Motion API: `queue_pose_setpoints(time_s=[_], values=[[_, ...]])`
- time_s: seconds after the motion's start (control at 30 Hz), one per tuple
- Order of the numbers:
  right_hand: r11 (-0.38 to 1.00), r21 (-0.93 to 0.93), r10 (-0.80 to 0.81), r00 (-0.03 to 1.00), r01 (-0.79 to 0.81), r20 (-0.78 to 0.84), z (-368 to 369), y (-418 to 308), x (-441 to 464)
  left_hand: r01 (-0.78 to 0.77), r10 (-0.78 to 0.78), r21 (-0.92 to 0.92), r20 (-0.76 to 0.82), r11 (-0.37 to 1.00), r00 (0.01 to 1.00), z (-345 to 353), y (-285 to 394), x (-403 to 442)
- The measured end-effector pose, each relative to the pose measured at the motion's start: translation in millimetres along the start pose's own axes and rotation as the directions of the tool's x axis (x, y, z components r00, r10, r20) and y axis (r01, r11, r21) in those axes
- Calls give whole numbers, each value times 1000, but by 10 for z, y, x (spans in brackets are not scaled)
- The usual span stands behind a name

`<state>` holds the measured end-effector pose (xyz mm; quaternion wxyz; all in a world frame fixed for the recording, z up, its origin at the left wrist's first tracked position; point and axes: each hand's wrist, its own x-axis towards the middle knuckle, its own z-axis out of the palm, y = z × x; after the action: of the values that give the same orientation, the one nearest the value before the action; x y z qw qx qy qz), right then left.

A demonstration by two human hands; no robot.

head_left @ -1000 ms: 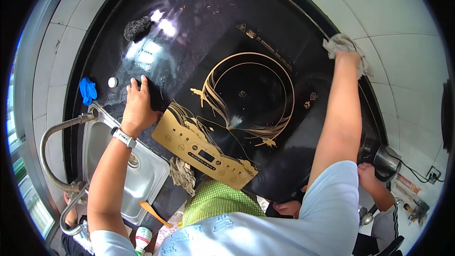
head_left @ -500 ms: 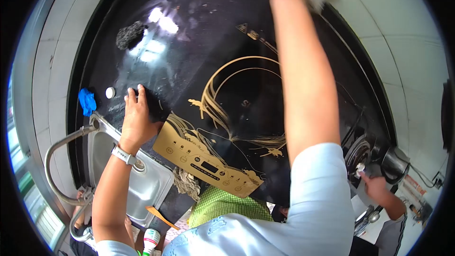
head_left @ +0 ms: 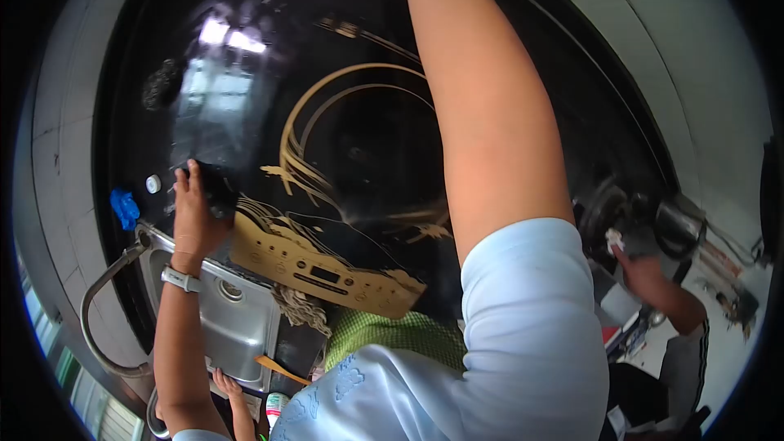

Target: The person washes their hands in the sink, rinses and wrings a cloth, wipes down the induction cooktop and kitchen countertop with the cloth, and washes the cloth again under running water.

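Note:
My left hand lies flat on the black countertop, fingers stretched out and holding nothing. It rests beside the gold control panel of an induction cooktop. My right forearm reaches across the cooktop to the top edge, where my right hand is cut off from view. A white bottle cap and a crumpled blue thing lie left of my left hand. Farther up sits a dark scouring pad.
Below my left arm is a steel sink with a curved faucet. A mop-like cloth and a wooden utensil lie near it. Other people's hands show at lower left and right. A dark kettle stands right.
My right hand, on a grey cloth before, has moved up and left out of view. The whole view has shifted, and the counter things appear farther left. My left hand stays on the counter.

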<state>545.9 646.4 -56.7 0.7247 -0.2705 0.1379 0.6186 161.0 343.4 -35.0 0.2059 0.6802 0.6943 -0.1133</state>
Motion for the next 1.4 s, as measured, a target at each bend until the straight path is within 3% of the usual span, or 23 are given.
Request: queue_pose_setpoints(time_s=[0.17,0.33,0.47,0.53,0.57,0.67,0.7,0.73,0.77,0.8,0.83,1.07,1.23,1.4], values=[[996,-48,-79,996,78,-35,-439,-1016,-499,-62,62,3,-72,998,996,84,-67,16],[972,-135,-206,972,190,-112,-994,-2096,-856,-14,14,-33,-23,999,1000,45,-71,14],[917,-259,-351,923,304,-159,-1473,-2983,-1040,-38,38,1,-45,999,998,45,-63,8],[865,-286,-456,884,412,-104,-1664,-3351,-1097,-48,50,39,-59,998,997,48,-54,7],[776,-492,-522,840,395,-149,-1683,-3426,-1260,-30,32,34,-61,999,998,27,-24,-10],[635,-654,-701,662,411,-265,-1452,-3418,-1667,-16,16,10,-52,1000,999,1,16,-14],[613,-680,-718,644,403,-265,-1385,-3426,-1742,5,-4,5,-54,1000,999,2,22,-18],[520,-749,-735,662,411,-147,-1657,-3863,-1587,11,-10,13,-45,1000,999,-24,59,-30],[515,-779,-774,584,356,-245,-1471,-3596,-1689,16,-15,20,-36,1000,999,-46,79,-36],[519,-836,-729,602,176,-326,-1789,-4049,-1480,22,-21,3,-62,1000,998,-13,59,-30],[524,-835,-729,594,165,-340,-1866,-4097,-1423,12,-12,8,-75,1000,997,11,30,-34],[586,-749,-584,801,307,-129,-1704,-3155,-625,99,-98,17,-27,995,995,-99,166,-53],[649,-678,-385,918,344,97,-1199,-1681,14,68,-68,65,-8,996,998,-223,224,-102],[692,-682,-254,964,237,77,-336,-198,172,83,-85,44,35,996,996,-216,167,-80]])
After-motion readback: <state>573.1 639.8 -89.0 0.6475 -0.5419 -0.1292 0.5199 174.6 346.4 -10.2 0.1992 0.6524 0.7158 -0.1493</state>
